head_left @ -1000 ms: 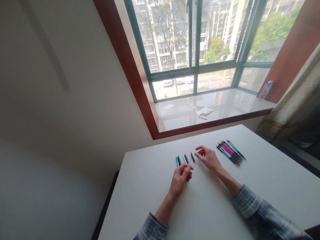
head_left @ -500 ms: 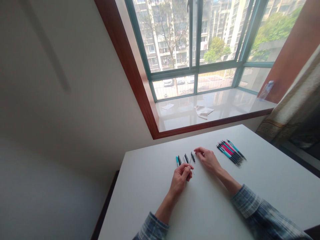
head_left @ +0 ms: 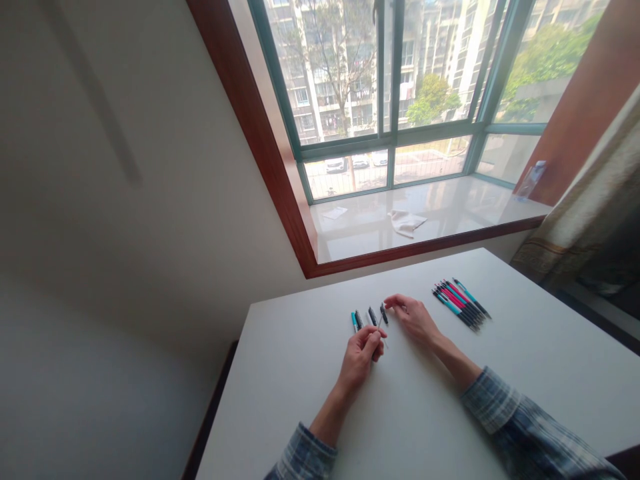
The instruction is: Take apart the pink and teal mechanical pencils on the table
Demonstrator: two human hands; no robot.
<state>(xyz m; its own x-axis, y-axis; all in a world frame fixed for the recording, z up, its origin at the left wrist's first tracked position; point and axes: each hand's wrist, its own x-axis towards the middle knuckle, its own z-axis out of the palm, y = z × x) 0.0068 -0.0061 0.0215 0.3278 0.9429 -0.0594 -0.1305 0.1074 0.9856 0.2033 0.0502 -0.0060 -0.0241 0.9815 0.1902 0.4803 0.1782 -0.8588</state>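
Bench point(head_left: 415, 413) edge 12 o'clock, room at 6. Left hand point(head_left: 364, 348) pinches rod point(head_left: 380, 323), axis toward 1; right hand point(head_left: 411, 317) by black barrel point(head_left: 385, 316), can't tell grip.

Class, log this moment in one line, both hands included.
left hand: holds thin rod; right hand: near black pen part; pen group: on table

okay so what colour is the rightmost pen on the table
The rightmost pen is turquoise and black, shown best in the head view.

We see smooth, plastic-looking pens point(head_left: 457, 301), a smooth, satin-matt table point(head_left: 410, 413), a glossy sill point(head_left: 455, 205), wood-like trim point(head_left: 269, 160), woven cloth sleeves point(head_left: 493, 400) and a clear plastic bottle point(head_left: 531, 181).
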